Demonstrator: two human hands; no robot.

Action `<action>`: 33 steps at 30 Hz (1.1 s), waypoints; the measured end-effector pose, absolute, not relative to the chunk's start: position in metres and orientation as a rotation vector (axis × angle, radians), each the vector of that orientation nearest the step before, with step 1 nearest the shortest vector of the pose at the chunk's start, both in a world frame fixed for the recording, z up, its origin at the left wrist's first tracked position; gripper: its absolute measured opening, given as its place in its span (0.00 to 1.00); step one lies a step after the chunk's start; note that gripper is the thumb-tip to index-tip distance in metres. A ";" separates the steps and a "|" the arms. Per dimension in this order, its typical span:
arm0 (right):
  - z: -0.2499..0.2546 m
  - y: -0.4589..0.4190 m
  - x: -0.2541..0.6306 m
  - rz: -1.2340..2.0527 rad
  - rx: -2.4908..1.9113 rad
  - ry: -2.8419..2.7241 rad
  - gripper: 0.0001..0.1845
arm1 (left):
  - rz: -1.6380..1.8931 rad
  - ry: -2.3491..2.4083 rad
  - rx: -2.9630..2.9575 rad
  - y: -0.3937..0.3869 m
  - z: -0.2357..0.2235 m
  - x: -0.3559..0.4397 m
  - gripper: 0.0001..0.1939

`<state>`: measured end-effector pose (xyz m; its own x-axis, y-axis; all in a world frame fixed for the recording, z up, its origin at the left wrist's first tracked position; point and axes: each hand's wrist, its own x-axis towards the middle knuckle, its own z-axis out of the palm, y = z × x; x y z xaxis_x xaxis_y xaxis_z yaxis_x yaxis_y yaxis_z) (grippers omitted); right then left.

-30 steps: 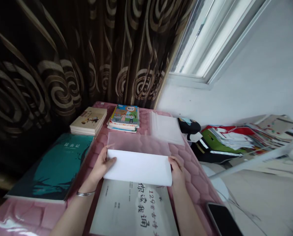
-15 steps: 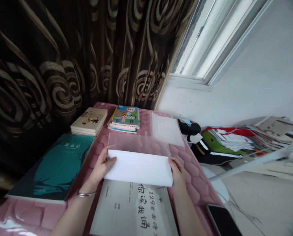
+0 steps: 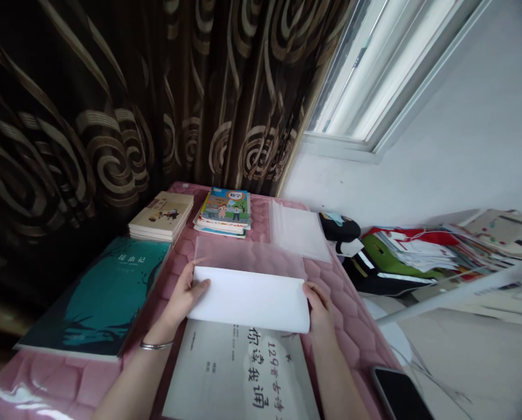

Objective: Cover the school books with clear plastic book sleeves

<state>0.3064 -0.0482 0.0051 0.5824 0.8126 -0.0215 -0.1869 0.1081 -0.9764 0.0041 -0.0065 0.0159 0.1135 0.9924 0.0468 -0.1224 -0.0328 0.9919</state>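
Observation:
A white book with black handwritten-style characters [image 3: 238,373] lies on the pink quilted table cover [image 3: 352,318] in front of me. Its cover flap [image 3: 249,298] is folded back towards me as a white band. My left hand [image 3: 182,297] grips the flap's left end, thumb on top. My right hand [image 3: 319,306] pinches its right end. A translucent plastic sleeve [image 3: 248,255] lies flat just beyond the flap.
A large teal book [image 3: 98,297] lies at the left. Two book stacks, one beige [image 3: 161,216] and one colourful [image 3: 223,211], sit at the far edge beside a pile of clear sleeves [image 3: 298,228]. A black phone [image 3: 398,394] lies near right. Dark curtain behind; cluttered papers at the right.
Nothing has visibly changed apart from a slight shift of the camera; both hands keep the same hold on the folded flap.

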 end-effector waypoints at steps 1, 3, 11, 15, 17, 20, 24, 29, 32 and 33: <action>0.004 -0.048 0.307 0.815 -1.255 -0.629 0.16 | 1.217 1.019 1.200 -0.007 0.017 0.005 0.28; 0.002 -0.048 0.309 0.830 -1.264 -0.643 0.16 | 1.232 1.014 1.205 -0.007 0.019 0.007 0.28; -0.004 -0.047 0.312 0.790 -1.346 -0.730 0.18 | 1.250 1.057 1.253 -0.005 0.019 0.008 0.24; -0.006 -0.047 0.314 0.792 -1.370 -0.753 0.19 | 1.249 1.074 1.251 -0.004 0.016 0.008 0.21; -0.006 -0.047 0.314 0.834 -1.359 -0.732 0.21 | 1.255 1.086 1.242 -0.004 0.017 0.009 0.22; -0.004 -0.047 0.312 0.901 -1.371 -0.715 0.23 | 1.282 1.108 1.221 -0.004 0.020 0.010 0.20; -0.003 -0.047 0.312 0.912 -1.393 -0.758 0.21 | 1.283 1.095 1.206 -0.005 0.023 0.012 0.19; -0.003 -0.047 0.313 0.891 -1.440 -0.785 0.19 | 1.267 1.105 1.191 -0.005 0.025 0.013 0.21; -0.001 -0.047 0.310 0.894 -1.419 -0.719 0.21 | 1.268 1.106 1.203 -0.004 0.024 0.014 0.20; 0.001 -0.047 0.309 0.898 -1.397 -0.703 0.21 | 1.279 1.111 1.208 -0.004 0.023 0.014 0.20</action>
